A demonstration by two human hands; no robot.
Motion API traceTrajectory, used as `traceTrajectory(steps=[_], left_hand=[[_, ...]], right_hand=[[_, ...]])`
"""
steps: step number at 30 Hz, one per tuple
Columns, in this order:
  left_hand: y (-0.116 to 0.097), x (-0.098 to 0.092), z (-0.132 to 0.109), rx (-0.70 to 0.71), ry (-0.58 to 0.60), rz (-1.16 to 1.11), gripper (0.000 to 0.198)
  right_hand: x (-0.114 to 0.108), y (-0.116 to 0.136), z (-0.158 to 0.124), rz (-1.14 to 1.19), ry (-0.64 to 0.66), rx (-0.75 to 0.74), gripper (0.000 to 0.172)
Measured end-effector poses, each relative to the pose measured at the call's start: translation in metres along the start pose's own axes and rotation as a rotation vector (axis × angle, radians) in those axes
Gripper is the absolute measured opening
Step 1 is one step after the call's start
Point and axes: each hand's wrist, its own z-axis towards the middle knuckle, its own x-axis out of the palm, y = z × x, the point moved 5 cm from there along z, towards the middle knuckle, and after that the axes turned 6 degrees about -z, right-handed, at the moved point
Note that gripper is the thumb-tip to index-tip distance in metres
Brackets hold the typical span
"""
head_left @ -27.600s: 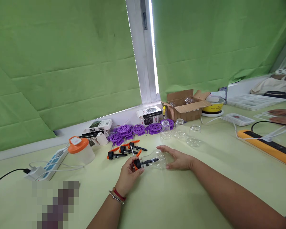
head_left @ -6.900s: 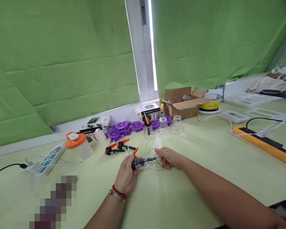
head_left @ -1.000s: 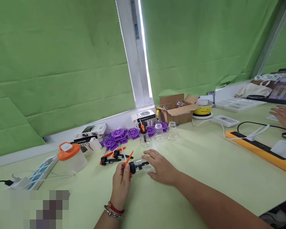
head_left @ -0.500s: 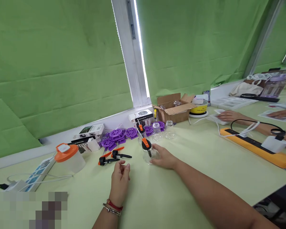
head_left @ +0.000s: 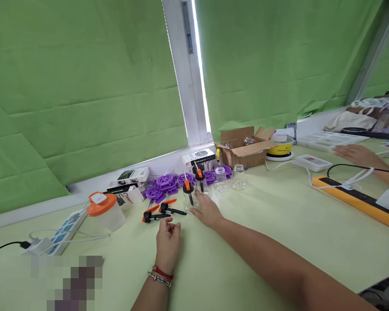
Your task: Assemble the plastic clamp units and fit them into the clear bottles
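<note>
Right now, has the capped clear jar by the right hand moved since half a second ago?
Yes, left. The capped clear jar was right of the other capped jar behind it; now it is left.

R hand (head_left: 208, 210) hides pt of clear jar (head_left: 187, 205); co-worker's arm (head_left: 381, 164) cut by R edge; 1 dark item (head_left: 79, 287) pixelated.

The large letters "CU" can be read on a white-and-black box (head_left: 132, 196) left of the frame's centre. Print on the second box (head_left: 198, 156) near centre and the yellow tub (head_left: 279, 150) at right is too small.
</note>
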Motion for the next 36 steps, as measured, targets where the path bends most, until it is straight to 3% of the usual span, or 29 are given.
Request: traceTrajectory(steps=[8, 15, 24, 27, 30, 33, 36], left_hand=[[-0.004, 0.006, -0.003, 0.042, 0.058, 0.039, 0.039], [-0.006, 0.006, -0.003, 0.076, 0.046, 0.067, 0.036], [-0.01, 0.008, -0.005, 0.071, 0.074, 0.081, 0.036], [-0.009, 0.007, -0.004, 0.072, 0.058, 0.083, 0.036], [-0.008, 0.005, -0.003, 0.069, 0.031, 0.093, 0.037], [-0.006, 0.004, -0.001, 0.055, 0.022, 0.08, 0.037], [-0.001, 0.002, 0.001, 0.016, 0.014, 0.061, 0.036]], right_hand=[[0.015, 0.011, 0.023, -0.143, 0.082, 0.211, 0.073], [0.023, 0.008, 0.041, -0.092, 0.109, 0.233, 0.072], [0.024, 0.008, 0.038, -0.104, 0.101, 0.248, 0.073], [0.018, 0.015, 0.031, -0.135, 0.022, 0.215, 0.065], [0.017, 0.032, 0.022, -0.165, -0.009, 0.079, 0.05], [0.031, 0.049, 0.015, -0.186, 0.132, -0.058, 0.041], [0.044, 0.053, 0.014, -0.205, 0.235, -0.066, 0.027]])
